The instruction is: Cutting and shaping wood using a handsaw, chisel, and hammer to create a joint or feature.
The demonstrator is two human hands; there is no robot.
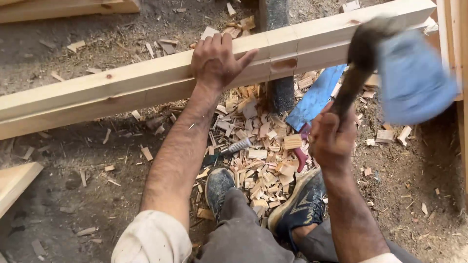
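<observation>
My left hand (217,61) lies flat on top of a long pale wooden beam (122,90) that runs from the lower left to the upper right. The beam has a shallow notch (284,63) cut in its near face, just right of that hand. My right hand (333,139) grips the dark handle of a hatchet with a blue head (412,80), raised to the right of the notch and blurred by motion.
A heap of wood chips (261,146) lies on the dirt under the beam, beside my two shoes (304,204). A saw with a blue blade (317,97) and a chisel (234,147) lie among the chips. Other boards lie at the far left (14,180) and top left.
</observation>
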